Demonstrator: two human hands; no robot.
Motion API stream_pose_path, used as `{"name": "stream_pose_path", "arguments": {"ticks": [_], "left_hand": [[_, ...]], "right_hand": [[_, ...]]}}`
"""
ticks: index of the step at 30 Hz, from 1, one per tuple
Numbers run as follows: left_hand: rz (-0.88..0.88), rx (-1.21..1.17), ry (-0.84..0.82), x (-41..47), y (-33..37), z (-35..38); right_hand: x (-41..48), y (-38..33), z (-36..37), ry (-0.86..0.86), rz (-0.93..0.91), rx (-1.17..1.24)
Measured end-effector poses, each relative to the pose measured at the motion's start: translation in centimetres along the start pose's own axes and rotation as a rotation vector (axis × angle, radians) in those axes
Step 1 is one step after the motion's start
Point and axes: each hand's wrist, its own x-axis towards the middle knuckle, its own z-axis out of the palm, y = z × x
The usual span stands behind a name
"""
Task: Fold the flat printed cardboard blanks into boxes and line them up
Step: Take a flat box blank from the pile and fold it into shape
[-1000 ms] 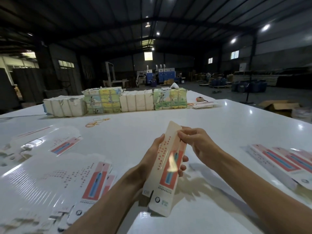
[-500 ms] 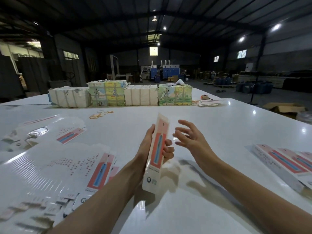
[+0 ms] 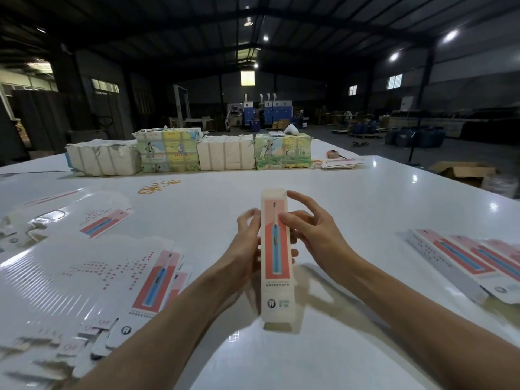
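A long narrow printed box [image 3: 275,266], cream with a red panel and a blue toothbrush picture, is held upright above the white table [image 3: 365,209] in the middle of the view. My left hand [image 3: 247,246] grips its left side from behind. My right hand [image 3: 312,235] touches its right edge with thumb and fingers, the other fingers spread. A fanned pile of flat printed blanks [image 3: 92,280] lies at the left. Folded boxes [image 3: 461,260] lie side by side in a row at the right edge.
Wrapped bundles of paper stock [image 3: 194,156] line the far side of the table. Loose rubber bands [image 3: 157,187] lie before them. A few more blanks [image 3: 337,164] and a small tape roll [image 3: 332,154] sit at the far right. An open carton [image 3: 464,171] stands on the floor.
The box has turned from edge-on to face me with its printed front. My right hand, open and apart from it half a second ago, has come back onto its right edge.
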Motion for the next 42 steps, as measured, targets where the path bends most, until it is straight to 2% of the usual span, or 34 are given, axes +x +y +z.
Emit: {"name": "stream_pose_path", "arguments": {"ticks": [3,9,12,15,18,20,24,32,34,38,42], "left_hand": [[0.180,0.129,0.053,-0.1,-0.4,0.2],[0.331,0.230,0.061,-1.1,0.0,1.1],[0.296,0.198,0.055,-1.3,0.3,1.1],[0.199,0.109,-0.026,-1.2,0.2,1.3],[0.237,0.220,-0.073,-0.9,0.0,1.9],[0.241,0.291,-0.069,-0.6,-0.3,2.2],[0.175,0.281,-0.002,-0.6,-0.4,2.0],[0.072,0.233,-0.035,-1.1,-0.4,1.2],[0.050,0.207,-0.054,-1.1,-0.3,1.2],[0.065,0.286,-0.105,-1.2,0.2,1.3],[0.052,0.281,-0.183,-1.4,0.1,1.5]], "right_hand": [[0.2,-0.1,-0.1,0.009,-0.036,-0.088],[0.4,-0.8,-0.4,-0.023,-0.056,-0.122],[0.5,-0.8,-0.5,-0.015,-0.064,-0.124],[0.5,-0.8,-0.5,-0.005,-0.053,-0.108],[0.6,-0.8,-0.8,-0.001,-0.031,-0.048],[0.7,-0.5,-0.9,-0.004,-0.012,-0.050],[0.8,0.0,-0.9,-0.033,0.004,-0.104],[0.9,0.2,-0.6,-0.065,0.047,-0.157],[0.7,0.0,-0.8,-0.044,0.054,-0.071],[1.3,-0.1,-1.3,0.111,0.063,0.001],[1.5,0.1,-1.7,0.090,0.076,0.006]]}}
